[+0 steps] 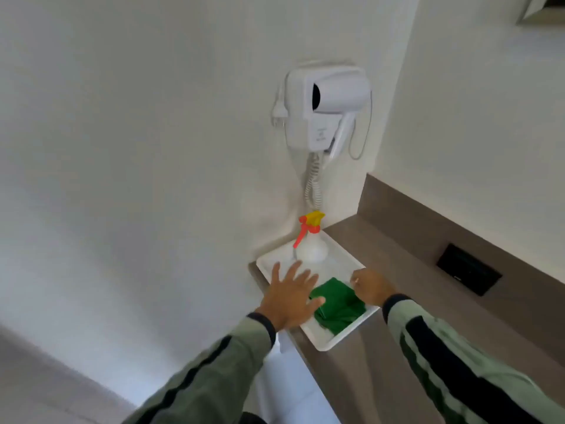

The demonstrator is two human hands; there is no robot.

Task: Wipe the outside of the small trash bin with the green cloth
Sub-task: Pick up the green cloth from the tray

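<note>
Cloth: the green cloth [336,306] lies crumpled in the near right part of a white tray [342,338], touching its floor and close to its near rim.
Tray: shallow, rectangular, set on the end of a brown counter [406,270] in the corner by the white wall; its near corner juts a little past the counter edge.
Bin: not in view.
Left hand: the left hand [292,296] is over the left half of the tray, palm down, fingers spread wide and straight, grasping nothing. Its thumb tip reaches the left edge of the cloth; whether it touches cannot be told.
Right hand: the right hand [371,286] is at the far right edge of the cloth, over the tray's right rim. Its fingers curl under, with the knuckles towards the camera; whether they pinch the cloth cannot be told.
Sleeves: both arms wear grey-green sleeves with a dark stripe and dark cuffs.
Bottle: a spray bottle [310,240] with a white body, red trigger and yellow cap stands upright in the far corner of the tray, well apart from the cloth.
Dryer: a white hair dryer [328,108] sits in its wall holder above the tray, its coiled cord hanging down towards the bottle.
Socket: a dark plate [469,269] is set in the counter's back panel, right of the tray.
</note>
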